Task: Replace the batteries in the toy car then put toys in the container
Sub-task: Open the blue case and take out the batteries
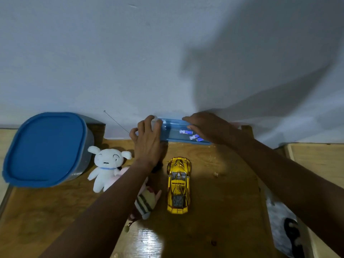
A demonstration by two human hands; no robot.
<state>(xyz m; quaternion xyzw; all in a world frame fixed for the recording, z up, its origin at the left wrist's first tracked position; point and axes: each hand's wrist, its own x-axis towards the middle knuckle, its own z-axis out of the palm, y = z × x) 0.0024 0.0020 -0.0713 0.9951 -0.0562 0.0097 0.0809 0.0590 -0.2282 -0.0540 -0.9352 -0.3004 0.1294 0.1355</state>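
Observation:
A shiny gold toy car [178, 185] stands on the wooden table, nose toward the wall. Behind it, against the wall, lies a shallow blue tray [174, 135] with a few small blue-and-white batteries [186, 131] in it. My left hand [148, 138] grips the tray's left end with curled fingers. My right hand [206, 127] rests on the tray's right end, fingers over its far rim. A white plush dog [106, 166] and a striped plush toy [147, 202] lie left of the car, partly under my left forearm. The container with a blue lid [46, 148] stands far left.
The white wall rises right behind the tray. A thin wire antenna [116, 121] slants up the wall left of my left hand. A wooden box edge [316, 155] and a black-and-white bag [284, 229] sit to the right of the table.

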